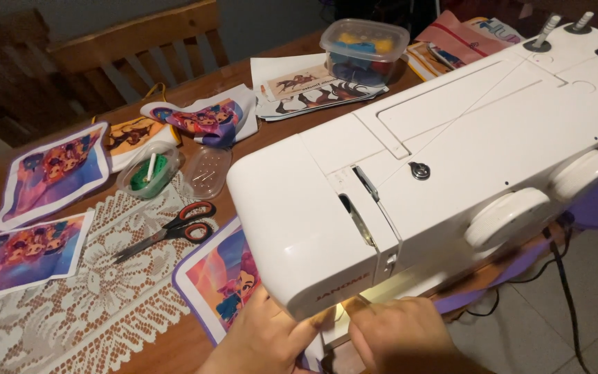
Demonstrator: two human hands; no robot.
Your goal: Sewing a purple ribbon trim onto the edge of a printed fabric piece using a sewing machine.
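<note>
A brown wooden table [257, 73] carries a white sewing machine [451, 166], a lace runner [98, 291] with red-handled scissors [171, 230] on it, and several printed cartoon fabric panels [53, 173]. Farther back stand a lidded clear plastic box [365, 50] of coloured bits, a small round container [150, 173] and a clear pin case [206, 172].

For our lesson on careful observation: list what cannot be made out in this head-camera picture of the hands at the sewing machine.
- Needle and presser foot: hidden under the sewing machine head.
- Left hand and right hand: wrists cut off by the bottom edge; what the fingertips pinch is unclear.
- Printed fabric: partly covered by machine and hands.
- Clear tub: contents too blurred to identify.
</note>
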